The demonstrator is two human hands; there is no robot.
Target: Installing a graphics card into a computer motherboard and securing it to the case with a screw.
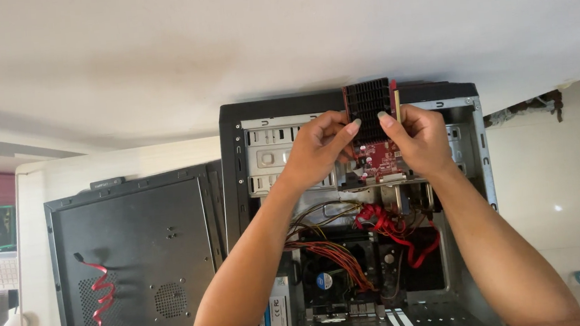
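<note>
Fingers: both sets pinch a red graphics card (377, 150); the left hand (318, 148) grips its left edge, the right hand (419, 141) its right edge, thumbs on the near face.
Card: held up above the open computer case (230, 161), clear of the motherboard, with its black finned heatsink (367, 98) on top and a yellow edge strip (397, 104) by the right thumb.
Case: lies on its side, cover off, so the drive bays (268, 154), the bundle of red, yellow and black wires (339, 249) and the red data cables (397, 227) show.
Side panel: the black side panel (137, 257) lies just left of the case, a red cable (99, 298) draped across it.
Progress: the case is opened and the card is free of any slot; whether it is coming out or going in cannot be told, and the cover is not yet back on.
Surface: a pale table (535, 162) carries everything.
</note>
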